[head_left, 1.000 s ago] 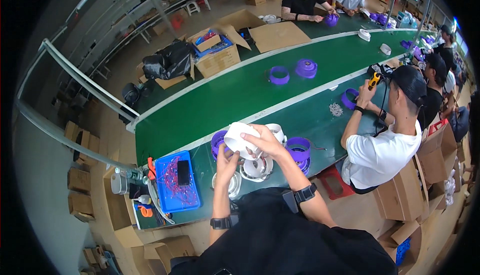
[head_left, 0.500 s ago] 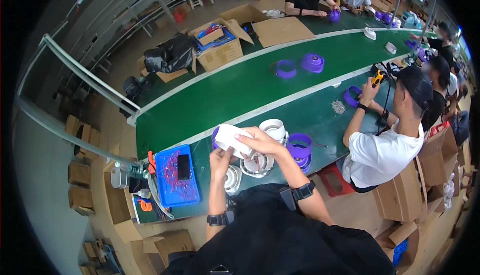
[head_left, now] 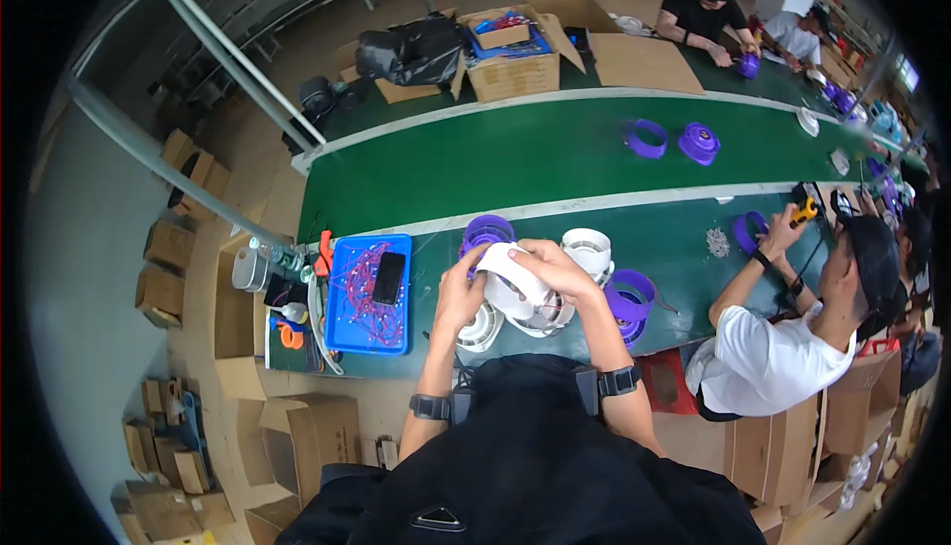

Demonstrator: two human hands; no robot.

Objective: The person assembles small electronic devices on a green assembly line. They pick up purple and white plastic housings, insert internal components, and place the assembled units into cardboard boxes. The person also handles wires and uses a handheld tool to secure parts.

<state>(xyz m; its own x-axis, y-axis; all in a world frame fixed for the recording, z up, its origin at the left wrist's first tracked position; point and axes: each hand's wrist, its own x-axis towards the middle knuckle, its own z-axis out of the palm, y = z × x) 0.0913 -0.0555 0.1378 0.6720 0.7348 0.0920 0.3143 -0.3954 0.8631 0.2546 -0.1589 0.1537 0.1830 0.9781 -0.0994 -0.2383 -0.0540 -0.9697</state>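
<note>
Both hands, left hand [head_left: 458, 292] and right hand [head_left: 551, 268], clasp a white round housing [head_left: 507, 277] above the worktop's [head_left: 555, 154] near edge, beside a blue tray [head_left: 369, 295].

The green workbench [head_left: 555, 163] carries purple rings [head_left: 646, 139], white round housings [head_left: 586, 248] and a blue tray [head_left: 369, 297] (apparently holding wires).

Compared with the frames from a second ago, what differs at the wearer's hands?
Both hands, left hand and right hand, keep hold of the white round housing; they have turned and tilted it slightly, nothing let go. The blue tray, the phone on it and the purple parts stayed put.
</note>
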